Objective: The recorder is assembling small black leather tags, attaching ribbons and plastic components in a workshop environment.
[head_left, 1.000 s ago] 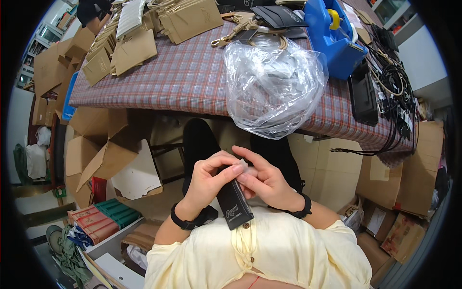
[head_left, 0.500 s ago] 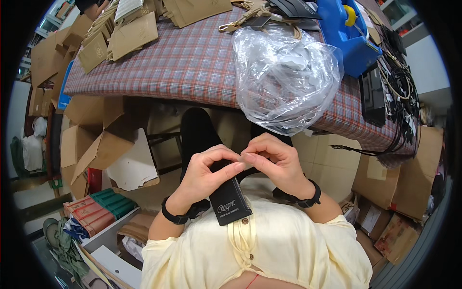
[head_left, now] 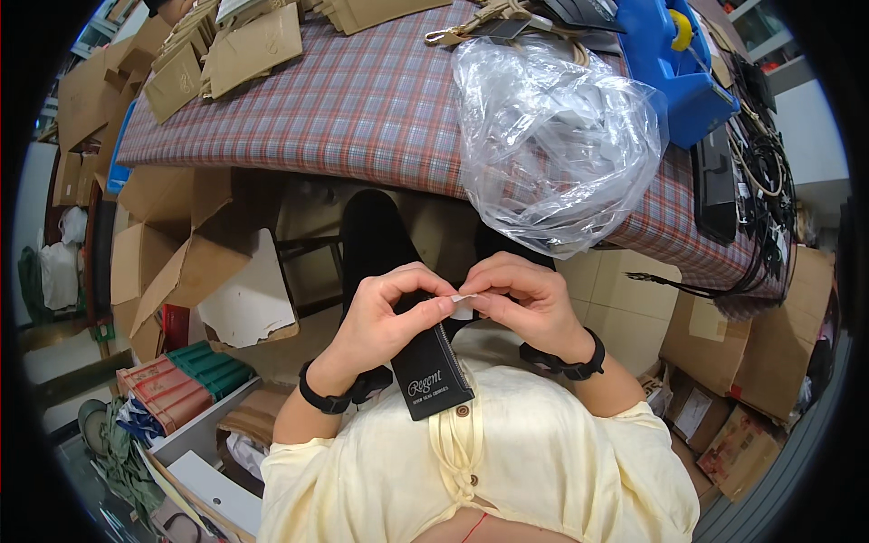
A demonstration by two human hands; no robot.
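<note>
My left hand [head_left: 395, 306] and my right hand [head_left: 528, 300] meet above my lap, thumb and forefinger pinched on each side. Between the fingertips is a small white slip [head_left: 463, 300], too small to tell whether it is paper, film or tape. A flat black zippered pouch [head_left: 429, 378] with pale lettering lies slanted against my shirt front, just below the left hand. Its upper end goes under that hand, and I cannot tell if the other fingers grip it. The zip runs along its right-hand edge.
Ahead stands a table with a checked cloth [head_left: 362, 127], bearing a crumpled clear plastic bag [head_left: 561, 145], a blue tape dispenser [head_left: 674, 81], brown card pouches [head_left: 253, 54] and black cords [head_left: 765, 172]. An open carton [head_left: 181, 262] sits left, another carton [head_left: 751, 335] right.
The white slip shows more clearly between my fingertips, which have drawn slightly apart. The pouch lies nearly where it was. The view has shifted a little, moving the table things to the right.
</note>
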